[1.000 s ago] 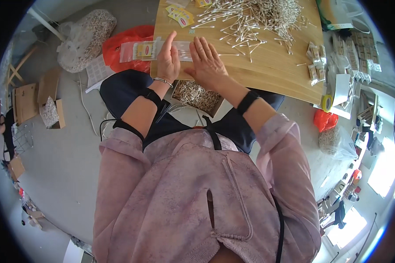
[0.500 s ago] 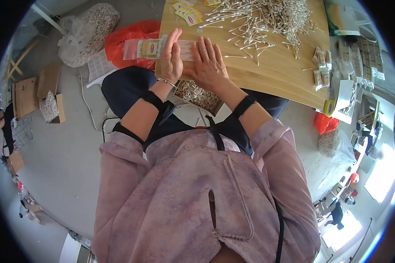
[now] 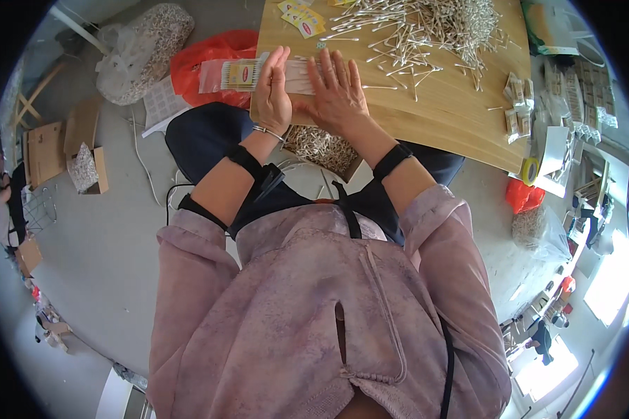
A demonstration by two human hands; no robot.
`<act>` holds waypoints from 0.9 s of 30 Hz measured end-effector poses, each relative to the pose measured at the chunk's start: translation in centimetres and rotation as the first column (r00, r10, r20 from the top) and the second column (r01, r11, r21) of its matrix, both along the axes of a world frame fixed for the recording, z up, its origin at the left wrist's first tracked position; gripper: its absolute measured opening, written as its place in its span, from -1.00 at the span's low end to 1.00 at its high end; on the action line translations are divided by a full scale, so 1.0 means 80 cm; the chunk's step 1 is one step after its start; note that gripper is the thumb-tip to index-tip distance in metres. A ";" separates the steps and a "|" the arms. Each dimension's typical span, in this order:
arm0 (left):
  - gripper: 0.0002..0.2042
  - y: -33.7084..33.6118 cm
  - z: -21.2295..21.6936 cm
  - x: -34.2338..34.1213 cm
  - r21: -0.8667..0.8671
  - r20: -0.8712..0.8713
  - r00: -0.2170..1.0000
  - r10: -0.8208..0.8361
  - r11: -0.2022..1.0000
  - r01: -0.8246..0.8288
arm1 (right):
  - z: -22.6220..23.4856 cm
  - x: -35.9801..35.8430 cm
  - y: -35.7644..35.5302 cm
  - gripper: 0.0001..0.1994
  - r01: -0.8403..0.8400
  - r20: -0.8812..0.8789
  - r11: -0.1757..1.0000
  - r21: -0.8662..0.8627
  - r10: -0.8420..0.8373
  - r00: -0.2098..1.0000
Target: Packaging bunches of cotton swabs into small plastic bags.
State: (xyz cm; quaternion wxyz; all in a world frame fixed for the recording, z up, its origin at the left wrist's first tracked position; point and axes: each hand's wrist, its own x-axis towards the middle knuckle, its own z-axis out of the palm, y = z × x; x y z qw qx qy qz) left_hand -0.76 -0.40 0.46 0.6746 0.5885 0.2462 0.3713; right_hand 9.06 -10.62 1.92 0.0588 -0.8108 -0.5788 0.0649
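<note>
A clear plastic packet of cotton swabs with a yellow label card (image 3: 242, 75) lies along the table's near-left edge. My left hand (image 3: 273, 96) stands on its side across the packet, fingers stretched out together, nothing gripped. Beside it, my right hand (image 3: 337, 94) lies palm down with fingers extended and a little apart. It presses on the bag's flat, transparent tail (image 3: 299, 75), which shows between the two hands. What is under the right palm is hidden.
Loose cotton swabs (image 3: 461, 31) are heaped at the table's far right. Yellow cards (image 3: 302, 19) lie at the far left. An open box of swabs (image 3: 323, 148) sits below the near edge. Small filled packets (image 3: 517, 105) rest by the right edge, near yellow tape (image 3: 530, 170).
The fingers of my right hand have spread slightly and the hand has shifted a little over the bag. My left hand keeps its place on the packet. The whole view has moved slightly.
</note>
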 end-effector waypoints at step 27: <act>-0.60 0.006 0.007 0.014 0.225 -0.161 0.987 0.017 0.974 0.020 | -0.003 0.005 0.007 -0.10 0.029 0.014 0.994 0.101 -0.031 0.999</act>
